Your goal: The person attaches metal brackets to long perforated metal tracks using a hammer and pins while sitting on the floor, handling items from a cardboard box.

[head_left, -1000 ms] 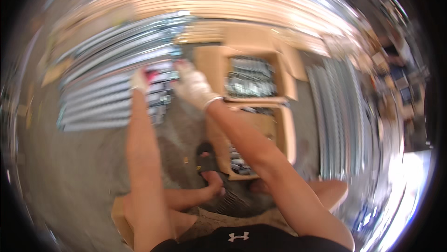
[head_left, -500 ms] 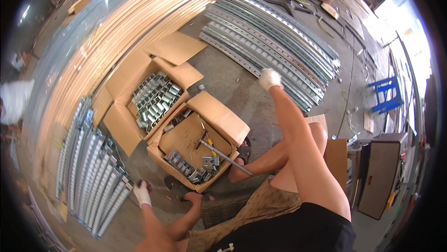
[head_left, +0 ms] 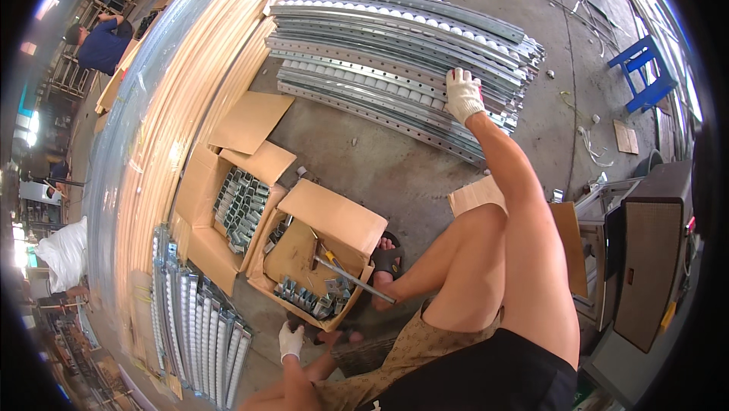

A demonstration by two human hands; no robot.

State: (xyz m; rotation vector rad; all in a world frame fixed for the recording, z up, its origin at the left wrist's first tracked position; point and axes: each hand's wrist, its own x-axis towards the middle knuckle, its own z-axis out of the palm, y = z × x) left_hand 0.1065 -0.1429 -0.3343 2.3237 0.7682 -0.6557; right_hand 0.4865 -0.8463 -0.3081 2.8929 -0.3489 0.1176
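My right hand, in a white knit glove, reaches far out to the stack of grey metal roller rails. Its fingers curl over one rail near the stack's right end. Low and near my feet hangs my left hand, gloved too, fingers loosely apart with nothing visible in them. Just beyond it stands an open cardboard box holding metal brackets. A hammer and a yellow-handled tool lie across this box. Left of my left hand lies a second bundle of roller rails.
Another open carton full of metal brackets stands behind the first. Long plastic-wrapped, wood-coloured lengths run along the left. A blue stool and a dark speaker-like box are at right. A person works far left.
My view has turned toward the right-hand stack. My right hand has moved from the stack's near edge farther onto the rails. My left hand has come closer to the near box.
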